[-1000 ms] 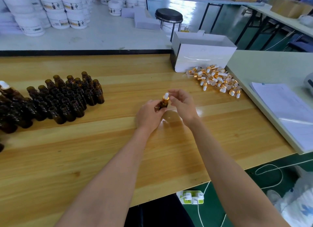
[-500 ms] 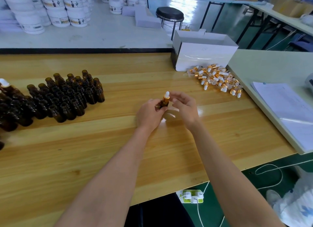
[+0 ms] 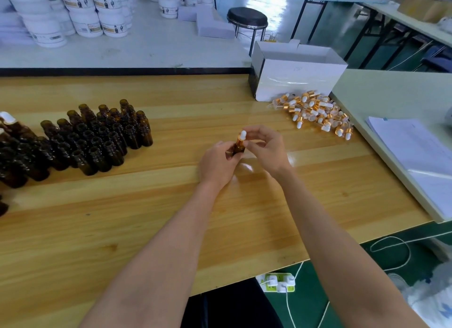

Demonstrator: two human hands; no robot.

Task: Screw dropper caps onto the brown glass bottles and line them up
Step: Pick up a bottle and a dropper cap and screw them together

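Observation:
My left hand [image 3: 219, 165] grips a small brown glass bottle [image 3: 239, 148] above the middle of the wooden table [image 3: 171, 217]. A gold dropper cap with a white bulb [image 3: 242, 136] sits on the bottle's neck. My right hand [image 3: 266, 149] pinches that cap with its fingertips. Several uncapped brown bottles [image 3: 97, 136] stand packed together on the left. At the far left edge, a capped bottle with a white top [image 3: 7, 118] stands among others. A pile of loose gold and white dropper caps [image 3: 318, 114] lies at the right rear.
An open white box [image 3: 296, 75] stands behind the cap pile. A pale side table carries a stack of papers [image 3: 415, 151] on the right. White tubs [image 3: 73, 16] and a black stool [image 3: 247, 16] are beyond the table. A power strip [image 3: 278, 282] lies on the green floor.
Both hands stay at the bottle in the middle of the table. The right fingers have shifted slightly around the cap. The view has drifted a little.

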